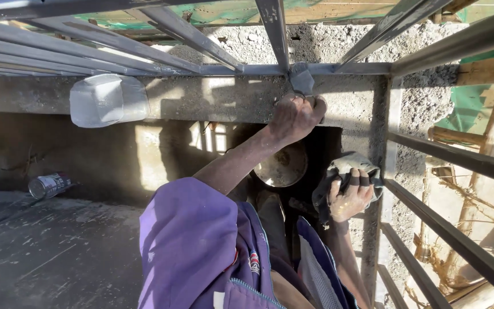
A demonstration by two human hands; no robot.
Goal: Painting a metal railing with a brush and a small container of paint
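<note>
Sunlight falls across a rough grey concrete wall (212, 103) and dusty concrete floor (47, 252), with green netting (470, 106) and wooden scaffold poles (490, 140) outside at the right edge.

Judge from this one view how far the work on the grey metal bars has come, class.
Done: most bars look evenly grey. In hand: the left hand presses a small grey pad on the rail joint, while the right hand holds a bunched cloth. A round tin sits below. Left: hard to judge; whether the side bars are finished is unclear.
</note>
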